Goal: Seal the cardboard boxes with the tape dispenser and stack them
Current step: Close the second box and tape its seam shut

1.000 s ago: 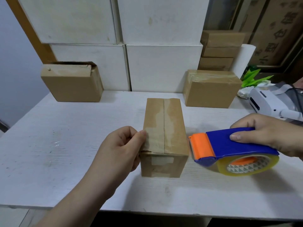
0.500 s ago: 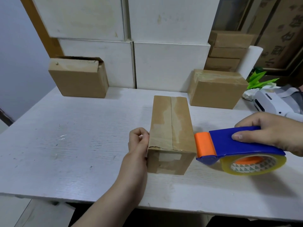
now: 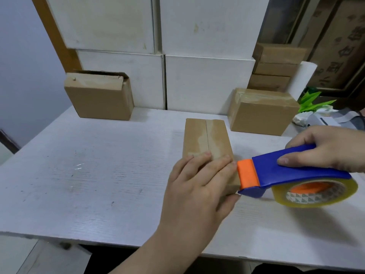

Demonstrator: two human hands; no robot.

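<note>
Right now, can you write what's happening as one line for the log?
step: pre-taping | left hand: flat on centre box, near end | right hand: holding tape dispenser beside box | seam: untaped
</note>
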